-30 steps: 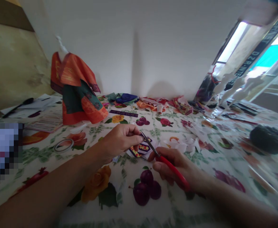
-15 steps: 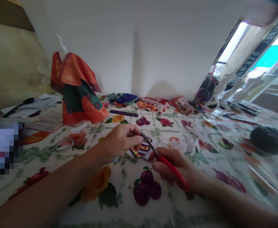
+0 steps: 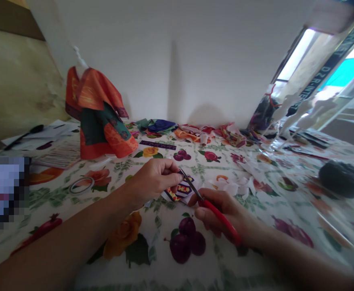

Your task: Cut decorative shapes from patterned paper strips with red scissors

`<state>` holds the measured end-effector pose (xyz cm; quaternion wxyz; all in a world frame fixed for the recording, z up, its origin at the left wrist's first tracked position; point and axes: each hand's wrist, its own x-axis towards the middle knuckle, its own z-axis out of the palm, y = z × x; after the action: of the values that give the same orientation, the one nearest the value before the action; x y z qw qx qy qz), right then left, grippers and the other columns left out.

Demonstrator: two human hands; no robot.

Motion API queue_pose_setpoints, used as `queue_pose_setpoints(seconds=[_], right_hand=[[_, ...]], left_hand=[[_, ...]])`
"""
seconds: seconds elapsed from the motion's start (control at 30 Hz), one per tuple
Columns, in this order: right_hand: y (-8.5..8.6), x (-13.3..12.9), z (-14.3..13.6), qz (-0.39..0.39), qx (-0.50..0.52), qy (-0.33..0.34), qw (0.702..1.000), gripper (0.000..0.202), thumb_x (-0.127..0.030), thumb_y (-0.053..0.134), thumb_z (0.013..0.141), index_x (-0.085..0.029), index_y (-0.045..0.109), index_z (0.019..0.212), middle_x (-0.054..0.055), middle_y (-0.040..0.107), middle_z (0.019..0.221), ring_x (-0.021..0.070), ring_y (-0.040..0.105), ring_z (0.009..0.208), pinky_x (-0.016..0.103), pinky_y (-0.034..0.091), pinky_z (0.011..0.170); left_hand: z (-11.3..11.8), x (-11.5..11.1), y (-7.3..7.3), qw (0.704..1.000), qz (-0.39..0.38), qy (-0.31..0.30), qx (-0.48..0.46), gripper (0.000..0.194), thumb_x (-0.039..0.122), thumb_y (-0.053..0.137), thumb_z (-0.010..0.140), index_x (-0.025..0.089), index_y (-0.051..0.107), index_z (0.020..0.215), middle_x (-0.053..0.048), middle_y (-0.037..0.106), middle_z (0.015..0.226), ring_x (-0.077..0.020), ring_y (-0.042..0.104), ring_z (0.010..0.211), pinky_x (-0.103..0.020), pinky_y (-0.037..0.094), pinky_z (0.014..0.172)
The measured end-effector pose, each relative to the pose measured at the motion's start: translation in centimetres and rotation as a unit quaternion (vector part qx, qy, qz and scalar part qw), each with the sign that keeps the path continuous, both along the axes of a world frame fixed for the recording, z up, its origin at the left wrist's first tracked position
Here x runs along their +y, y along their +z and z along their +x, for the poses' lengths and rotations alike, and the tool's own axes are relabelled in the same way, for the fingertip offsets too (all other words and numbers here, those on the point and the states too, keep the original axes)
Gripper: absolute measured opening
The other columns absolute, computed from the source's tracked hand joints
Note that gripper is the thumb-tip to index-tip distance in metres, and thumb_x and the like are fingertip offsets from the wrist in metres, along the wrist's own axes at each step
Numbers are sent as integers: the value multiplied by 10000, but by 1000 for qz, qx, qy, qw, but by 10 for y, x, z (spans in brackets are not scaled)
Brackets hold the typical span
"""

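Observation:
My left hand (image 3: pixel 157 178) pinches a small patterned piece of fabric (image 3: pixel 184 188), striped in purple, yellow and red with white around its edge. Whether the white part is paper or lining I cannot tell. My right hand (image 3: pixel 225 210) is closed around red-handled scissors (image 3: pixel 214 218), whose blades point up and left. The blade tips reach the fabric's upper edge, close to my left fingertips. Just right of the fabric lie white scraps (image 3: pixel 237 185).
A small orange and green robe (image 3: pixel 104 117) stands on a doll form at the back left. A roll of tape (image 3: pixel 81 185) lies left of my arm. Crumpled coloured cloths (image 3: pixel 195 133) line the wall. White figures (image 3: pixel 298 107) and a dark bundle (image 3: pixel 343 178) are at the right.
Almost nothing differs. Both hands, the scissors and the fabric keep the same places.

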<state>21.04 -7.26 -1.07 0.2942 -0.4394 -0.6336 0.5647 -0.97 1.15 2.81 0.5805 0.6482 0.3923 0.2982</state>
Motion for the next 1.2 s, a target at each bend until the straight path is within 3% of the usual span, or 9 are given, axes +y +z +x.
queue_pose_setpoints(seconds=[0.3, 0.47, 0.7, 0.93, 1.2], right_hand=[[2, 0, -2, -7, 4, -7, 1000, 347, -499, 709, 1043, -155, 684, 1074, -38, 586, 644, 82, 482, 509, 143, 368, 438], [-2, 1, -1, -6, 19, -2, 1000, 394, -542, 710, 1041, -151, 679, 1080, -37, 586, 651, 77, 481, 506, 133, 374, 434], [-3, 0, 0, -11, 20, -4, 1000, 393, -535, 725, 1034, -150, 680, 1094, -42, 581, 640, 74, 480, 503, 127, 372, 432], [0, 0, -1, -8, 13, -2, 1000, 388, -538, 713, 1035, -153, 680, 995, -34, 584, 640, 77, 494, 508, 126, 385, 437], [2, -1, -2, -10, 9, -5, 1000, 364, -512, 706, 1039, -149, 679, 1069, -36, 587, 635, 73, 484, 496, 120, 371, 424]], left_hand=[[0, 2, -2, 1000, -2, -1, 2, 108, 247, 724, 749, 178, 641, 747, 47, 594, 597, -75, 475, 514, -176, 290, 452], [1, 2, 0, 1000, -4, -2, 6, 99, 233, 705, 755, 177, 625, 737, 59, 584, 566, -60, 436, 486, -174, 243, 434], [-1, 1, -1, 1000, -4, -4, 0, 128, 264, 724, 747, 172, 635, 748, 47, 603, 606, -70, 480, 527, -172, 300, 462], [0, 2, -2, 1000, -3, -9, -1, 132, 265, 724, 732, 183, 621, 727, 56, 586, 582, -67, 451, 499, -177, 270, 441], [0, 1, -1, 1000, 1, -4, -1, 129, 268, 724, 731, 179, 631, 736, 49, 595, 594, -70, 460, 508, -177, 271, 441]])
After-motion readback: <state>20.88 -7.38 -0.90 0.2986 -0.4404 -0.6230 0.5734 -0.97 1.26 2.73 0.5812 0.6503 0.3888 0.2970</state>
